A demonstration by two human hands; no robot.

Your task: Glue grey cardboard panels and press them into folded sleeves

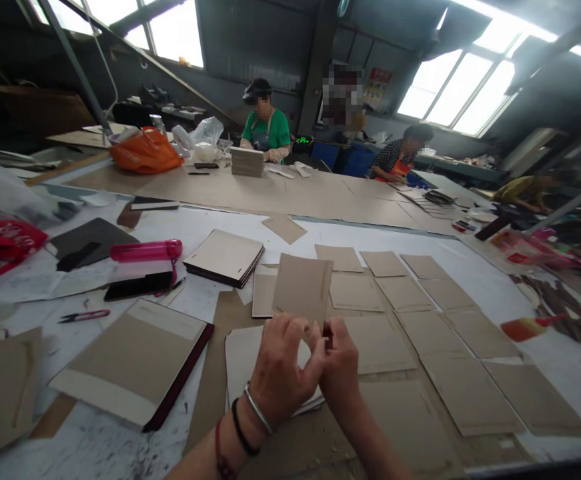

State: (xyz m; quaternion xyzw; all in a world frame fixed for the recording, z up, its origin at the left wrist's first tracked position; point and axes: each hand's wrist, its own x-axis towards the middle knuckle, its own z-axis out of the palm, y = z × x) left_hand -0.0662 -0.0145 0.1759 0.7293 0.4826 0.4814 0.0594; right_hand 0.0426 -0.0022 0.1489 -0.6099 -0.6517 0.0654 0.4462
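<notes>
A tan cardboard piece [301,285] stands tilted up in front of me, with a darker strip along its right edge. My left hand [281,365], with bands and a bangle at the wrist, is closed on its lower edge. Close beside it, my right hand [339,357] pinches the lower right corner, and the fingers of both hands almost meet. Beneath my hands lies a stack of pale boards [240,357], partly covered by them. Rows of similar cardboard pieces [433,333] lie flat to the right, several with glue-like streaks along one edge.
Left of my hands are a dark-edged board stack [225,253], a larger maroon-edged board [130,360], thread snips [84,316], a black phone [139,287] and a pink case [145,251]. A glue bottle [527,327] lies right. Co-workers sit across the tables, one in green [275,130].
</notes>
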